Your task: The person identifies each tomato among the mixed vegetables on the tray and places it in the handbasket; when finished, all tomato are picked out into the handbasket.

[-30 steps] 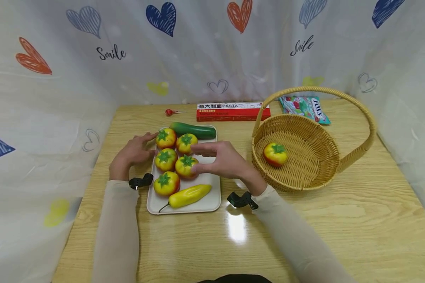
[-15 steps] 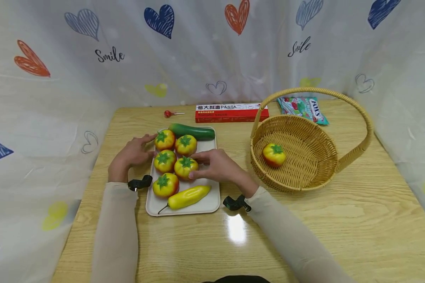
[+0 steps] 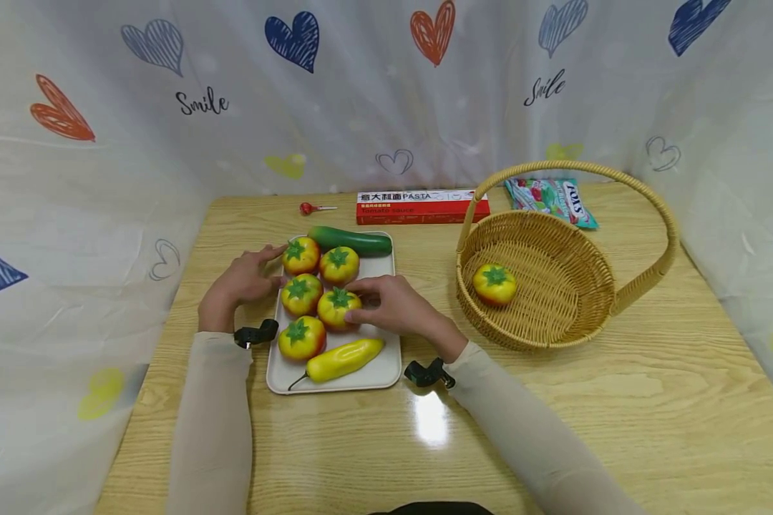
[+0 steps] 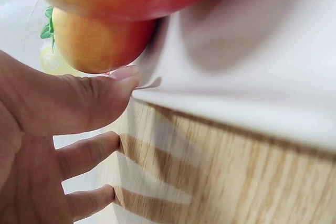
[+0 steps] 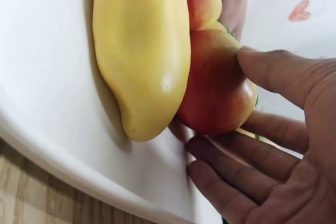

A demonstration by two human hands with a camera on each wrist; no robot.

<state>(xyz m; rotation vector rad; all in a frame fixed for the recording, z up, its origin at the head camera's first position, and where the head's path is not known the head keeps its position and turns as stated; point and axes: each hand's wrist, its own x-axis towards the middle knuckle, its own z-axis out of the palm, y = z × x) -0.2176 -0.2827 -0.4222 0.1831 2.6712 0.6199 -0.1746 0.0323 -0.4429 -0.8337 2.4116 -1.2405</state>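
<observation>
A white tray (image 3: 386,357) bears several red-and-yellow tomatoes with green leafy tops, a yellow pepper (image 3: 346,359) and a green cucumber (image 3: 361,242). My right hand (image 3: 393,304) holds the right-hand tomato (image 3: 335,309) between thumb and fingers; in the right wrist view the thumb is on one side of that tomato (image 5: 212,87) and the fingers curve round the other. At the tray's left edge rests my left hand (image 3: 241,279), fingers spread, holding no tomato. Its thumb (image 4: 84,100) lies at the tray rim in the left wrist view, and two fingertips touch the wooden table.
Right of the tray stands a wicker basket (image 3: 554,286) with a tall arched handle and one tomato (image 3: 494,285) inside. Along the back lie a lollipop (image 3: 306,208), a red pasta box (image 3: 421,209) and a candy bag (image 3: 557,202). Behind them hangs a heart-print curtain (image 3: 361,107).
My right hand has come down toward the right-hand tomato, and its thumb and fingers have closed on it. The tomato in the basket has rolled slightly left. My left hand has stayed put.
</observation>
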